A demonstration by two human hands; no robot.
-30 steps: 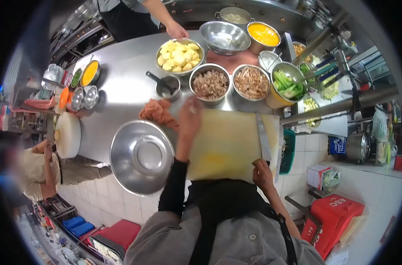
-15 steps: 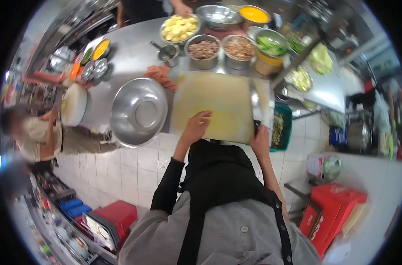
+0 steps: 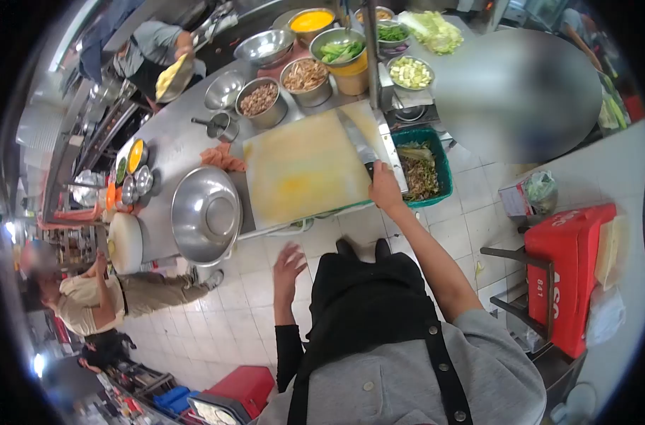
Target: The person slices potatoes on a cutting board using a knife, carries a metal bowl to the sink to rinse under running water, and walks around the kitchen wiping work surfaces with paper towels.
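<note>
My right hand (image 3: 385,187) is closed around the black handle of a large knife (image 3: 358,144), whose blade lies flat along the right part of the board, tip pointing away. Below the near edge of the yellowish cutting board (image 3: 305,166), my left hand (image 3: 288,268) hangs in the air with its fingers apart, holding nothing. A large steel bowl (image 3: 208,215) rests to the left of the board. Behind the board are a pot of chopped brown meat (image 3: 259,100), a pot of shredded pieces (image 3: 305,76) and an orange cloth (image 3: 223,158).
A green basket of scraps (image 3: 446,170) sits right of the board. One co-worker (image 3: 149,57) at the far left holds a bowl of yellow pieces (image 3: 172,79); another person (image 3: 96,297) stands at the left. A red box (image 3: 570,276) is at the right.
My left hand has drawn back from over the board. My right hand stays at the knife's handle. The co-worker has lifted the bowl of yellow pieces away, and the view has turned right.
</note>
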